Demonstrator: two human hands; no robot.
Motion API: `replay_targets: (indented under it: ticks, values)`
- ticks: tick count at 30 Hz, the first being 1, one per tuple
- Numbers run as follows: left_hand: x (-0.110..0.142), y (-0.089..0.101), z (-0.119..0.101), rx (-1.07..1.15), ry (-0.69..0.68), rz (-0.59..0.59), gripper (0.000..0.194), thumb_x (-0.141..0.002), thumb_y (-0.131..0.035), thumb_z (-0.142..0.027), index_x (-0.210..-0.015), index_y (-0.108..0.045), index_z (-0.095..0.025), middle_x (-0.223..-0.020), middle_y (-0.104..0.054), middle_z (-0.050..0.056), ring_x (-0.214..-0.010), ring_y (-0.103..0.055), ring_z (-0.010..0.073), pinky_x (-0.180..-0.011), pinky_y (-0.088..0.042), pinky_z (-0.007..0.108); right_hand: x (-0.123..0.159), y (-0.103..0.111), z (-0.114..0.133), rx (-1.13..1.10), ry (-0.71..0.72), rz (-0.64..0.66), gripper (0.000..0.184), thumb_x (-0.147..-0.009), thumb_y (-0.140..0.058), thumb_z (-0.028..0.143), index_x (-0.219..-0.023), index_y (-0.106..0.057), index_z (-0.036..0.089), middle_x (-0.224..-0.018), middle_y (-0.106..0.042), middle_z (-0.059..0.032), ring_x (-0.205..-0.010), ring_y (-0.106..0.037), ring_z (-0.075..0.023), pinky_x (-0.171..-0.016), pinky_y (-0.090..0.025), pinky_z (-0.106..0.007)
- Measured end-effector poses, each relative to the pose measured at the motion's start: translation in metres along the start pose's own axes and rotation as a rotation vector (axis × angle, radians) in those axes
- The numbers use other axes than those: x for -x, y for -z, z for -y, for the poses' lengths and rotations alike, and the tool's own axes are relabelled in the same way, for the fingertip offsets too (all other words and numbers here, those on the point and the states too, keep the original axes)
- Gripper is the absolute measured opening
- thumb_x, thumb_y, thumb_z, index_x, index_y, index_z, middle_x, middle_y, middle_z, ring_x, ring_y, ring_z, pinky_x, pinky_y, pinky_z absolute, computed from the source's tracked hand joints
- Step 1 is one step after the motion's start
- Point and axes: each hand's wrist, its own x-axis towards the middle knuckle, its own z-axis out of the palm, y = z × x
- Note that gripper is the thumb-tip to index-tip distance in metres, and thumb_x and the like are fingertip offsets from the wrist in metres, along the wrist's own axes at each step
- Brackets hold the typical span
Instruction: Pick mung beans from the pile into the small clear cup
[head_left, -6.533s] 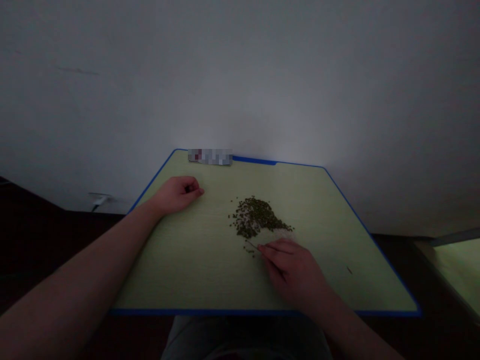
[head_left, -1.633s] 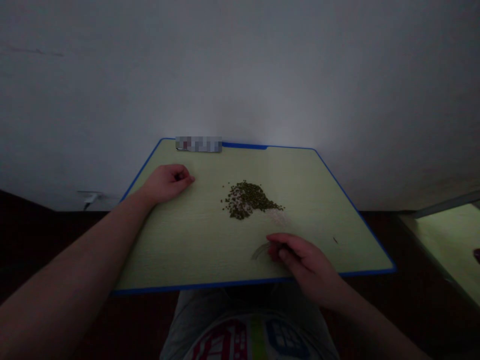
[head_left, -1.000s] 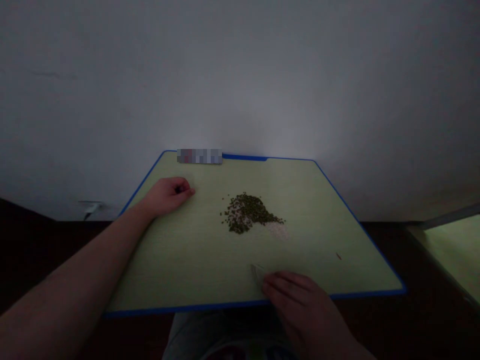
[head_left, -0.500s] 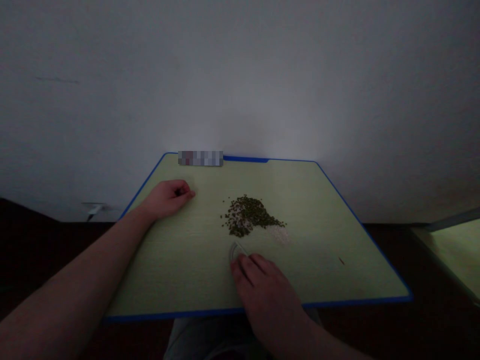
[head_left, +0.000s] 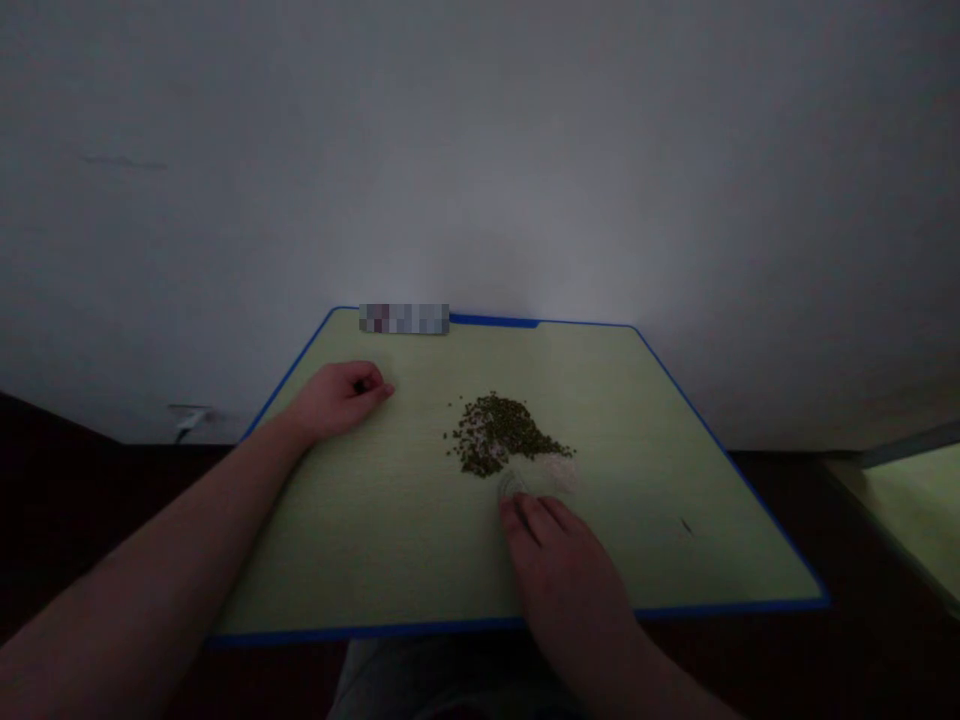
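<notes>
The right hand (head_left: 562,565) grips a small transparent curved piece (head_left: 512,484) beside a loose heap of small dark-green beans (head_left: 502,430), the left hand (head_left: 341,400) loosely clenched

No lettering, number or brand can be read. The strip (head_left: 404,319) at the far edge of the tabletop (head_left: 360,540) is pixelated into grey and dark red blocks, so any print there is illegible.
</notes>
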Motion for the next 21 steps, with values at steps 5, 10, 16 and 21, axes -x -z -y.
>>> replay_targets:
  ticks: [5,10,16,21]
  values:
    - [-0.001,0.0,0.0,0.002,0.011,0.007,0.03,-0.08,-0.053,-0.046,-0.07,-0.056,-0.018,-0.061,-0.052,-0.001,-0.059,-0.048,0.0124,-0.057,-0.036,0.026,0.01,0.001,-0.012,0.037,-0.007,-0.015,0.046,-0.071,-0.059,-0.003,-0.115,-0.067,0.007,-0.106,-0.071,-0.0136,-0.091,-0.065,-0.0255,-0.08,-0.057,-0.034]
    - [-0.001,0.0,-0.001,0.013,0.018,-0.002,0.03,-0.08,-0.053,-0.046,-0.069,-0.055,-0.018,-0.06,-0.051,-0.002,-0.058,-0.047,0.012,-0.057,-0.036,0.026,0.011,0.002,-0.002,-0.061,0.099,-0.056,0.044,-0.072,-0.062,0.0,-0.115,-0.066,0.009,-0.106,-0.07,-0.0119,-0.094,-0.063,-0.0249,-0.085,-0.055,-0.034]
    - [0.0,0.0,-0.001,0.0,0.015,0.005,0.03,-0.081,-0.053,-0.046,-0.07,-0.056,-0.018,-0.06,-0.051,-0.002,-0.058,-0.047,0.0121,-0.057,-0.036,0.026,0.0,0.001,0.008,-0.102,0.091,-0.042,0.043,-0.073,-0.065,0.002,-0.115,-0.065,0.008,-0.108,-0.069,-0.014,-0.094,-0.063,-0.0258,-0.084,-0.055,-0.036]
    - [0.0,-0.001,0.003,0.001,-0.004,0.003,0.031,-0.081,-0.053,-0.047,-0.07,-0.056,-0.019,-0.06,-0.051,-0.002,-0.058,-0.048,0.0123,-0.057,-0.036,0.026,-0.001,0.003,-0.001,-0.039,0.035,-0.031,0.041,-0.073,-0.062,-0.001,-0.113,-0.067,0.008,-0.104,-0.071,-0.0131,-0.091,-0.064,-0.0254,-0.081,-0.056,-0.035]
